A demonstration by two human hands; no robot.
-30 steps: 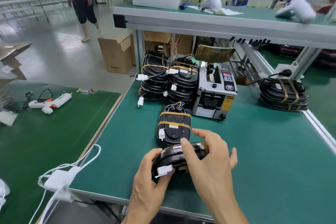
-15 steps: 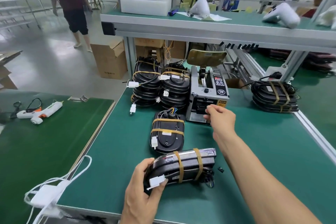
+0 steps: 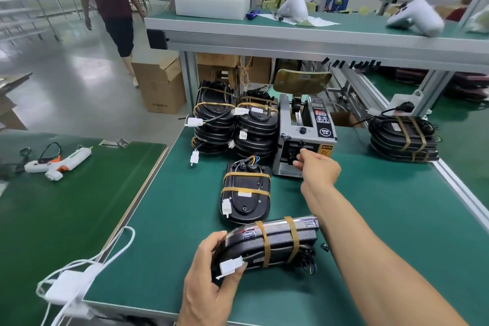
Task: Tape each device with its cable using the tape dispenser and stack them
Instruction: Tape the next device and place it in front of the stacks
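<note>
My left hand (image 3: 209, 280) grips the left end of a black device (image 3: 277, 243) tilted on its edge on the green table (image 3: 383, 219). Two tan tape bands bind its cable, and my thumb presses its white connector. My right hand (image 3: 317, 169) reaches to the outlet slot of the grey tape dispenser (image 3: 315, 124), fingertips pinched there on a tape strip my fingers mostly hide. Another taped device (image 3: 246, 193) lies flat between the held one and the dispenser. Two stacks of taped devices (image 3: 214, 124) (image 3: 256, 127) stand left of the dispenser.
A third stack (image 3: 402, 137) sits at the table's right edge. A shelf (image 3: 291, 34) overhangs the back. On the left table lie a glue gun (image 3: 60, 161) and a white charger with cable (image 3: 68, 286). A person (image 3: 111, 2) walks beyond a cardboard box (image 3: 161, 87).
My right hand left the held device and reached forward to the dispenser outlet, where it stays. My left hand keeps the device, now tilted so its two tape bands show.
</note>
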